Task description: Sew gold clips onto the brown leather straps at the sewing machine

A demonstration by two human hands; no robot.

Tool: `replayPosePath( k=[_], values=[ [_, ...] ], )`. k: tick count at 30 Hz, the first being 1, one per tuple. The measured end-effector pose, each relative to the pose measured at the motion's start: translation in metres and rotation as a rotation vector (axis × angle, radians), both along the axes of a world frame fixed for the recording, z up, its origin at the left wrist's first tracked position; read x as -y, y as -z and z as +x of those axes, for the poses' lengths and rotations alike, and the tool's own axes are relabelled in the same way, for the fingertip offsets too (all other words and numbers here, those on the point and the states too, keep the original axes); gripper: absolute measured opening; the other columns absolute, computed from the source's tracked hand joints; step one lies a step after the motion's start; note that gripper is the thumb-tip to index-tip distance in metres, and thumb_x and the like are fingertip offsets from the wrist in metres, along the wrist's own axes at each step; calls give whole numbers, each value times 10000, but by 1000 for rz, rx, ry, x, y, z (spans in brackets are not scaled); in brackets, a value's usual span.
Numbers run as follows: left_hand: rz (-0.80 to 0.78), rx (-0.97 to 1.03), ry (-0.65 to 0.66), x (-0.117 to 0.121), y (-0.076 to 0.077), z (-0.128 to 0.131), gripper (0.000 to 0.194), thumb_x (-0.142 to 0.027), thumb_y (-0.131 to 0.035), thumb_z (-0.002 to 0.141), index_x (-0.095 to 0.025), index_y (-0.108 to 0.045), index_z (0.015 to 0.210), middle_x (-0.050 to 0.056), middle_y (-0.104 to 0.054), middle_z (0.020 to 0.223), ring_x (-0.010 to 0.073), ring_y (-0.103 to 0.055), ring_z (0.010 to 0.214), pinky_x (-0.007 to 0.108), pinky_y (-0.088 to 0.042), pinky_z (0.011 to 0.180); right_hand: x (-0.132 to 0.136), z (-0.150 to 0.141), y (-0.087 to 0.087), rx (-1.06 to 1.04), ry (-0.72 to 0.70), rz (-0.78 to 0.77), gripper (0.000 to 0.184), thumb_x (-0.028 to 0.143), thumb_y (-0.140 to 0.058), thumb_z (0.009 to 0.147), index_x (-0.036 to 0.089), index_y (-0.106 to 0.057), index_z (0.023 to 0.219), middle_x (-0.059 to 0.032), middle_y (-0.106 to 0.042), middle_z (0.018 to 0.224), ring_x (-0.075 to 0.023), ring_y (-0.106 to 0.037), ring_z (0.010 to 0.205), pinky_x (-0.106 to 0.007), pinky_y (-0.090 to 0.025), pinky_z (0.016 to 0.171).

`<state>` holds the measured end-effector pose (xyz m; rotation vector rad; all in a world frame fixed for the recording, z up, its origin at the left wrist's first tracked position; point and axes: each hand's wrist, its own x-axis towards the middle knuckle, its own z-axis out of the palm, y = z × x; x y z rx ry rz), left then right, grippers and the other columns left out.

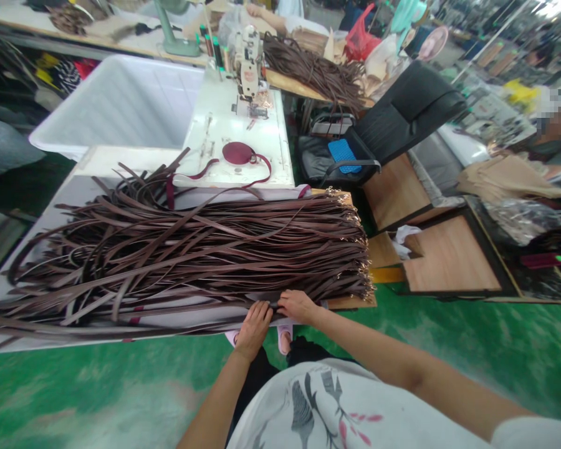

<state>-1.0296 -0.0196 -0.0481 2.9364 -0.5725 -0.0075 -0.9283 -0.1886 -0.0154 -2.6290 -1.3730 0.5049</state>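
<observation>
A thick pile of long, dark brown straps lies across the cloth-covered table, with small gold-coloured metal pieces at the right ends. At the table's near edge, my left hand is closed with its fingers over the front straps. Close beside it on the right, my right hand is also closed on the front straps, thumb side toward the left hand. My fingers cover the part they grip, so how many straps are held cannot be seen.
Behind the pile stands a sewing machine on a white table, with a roll of maroon tape in front. A white bin is at the back left. A black office chair and wooden boards stand on the right.
</observation>
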Motion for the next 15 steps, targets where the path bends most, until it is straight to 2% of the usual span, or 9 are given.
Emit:
replayPosePath(
  k=[3,7,11,15],
  values=[
    [12,-3,-36,0,-1,0,299,-115,-549,846,-131,-539,1145,86,-569,1162,234,-513,1122,467,-403,975,-3,9,-3,63,106,-9,179,247,-481,928,170,-588,1049,-78,-564,1035,-193,-503,957,-291,-422,782],
    [36,-10,-86,2,-2,0,304,-118,-543,856,-133,-525,1159,70,-574,1121,213,-543,1053,446,-436,931,-11,18,-3,105,120,-15,203,98,-414,913,147,-599,980,-101,-571,989,-235,-468,992,-376,-381,871],
    [49,-9,-91,3,-2,0,332,-110,-551,846,-137,-517,1176,80,-559,1162,212,-544,1045,434,-435,926,-11,13,-1,92,56,-7,179,136,-439,918,168,-615,904,-84,-568,1016,-215,-447,1016,-365,-359,910],
    [46,5,-97,3,0,-1,324,-75,-542,827,-120,-539,1148,122,-523,1244,231,-530,1078,420,-420,939,-9,3,5,114,116,-32,151,128,-458,905,146,-606,931,-110,-511,1151,-225,-439,1030,-353,-385,873]
  ],
)
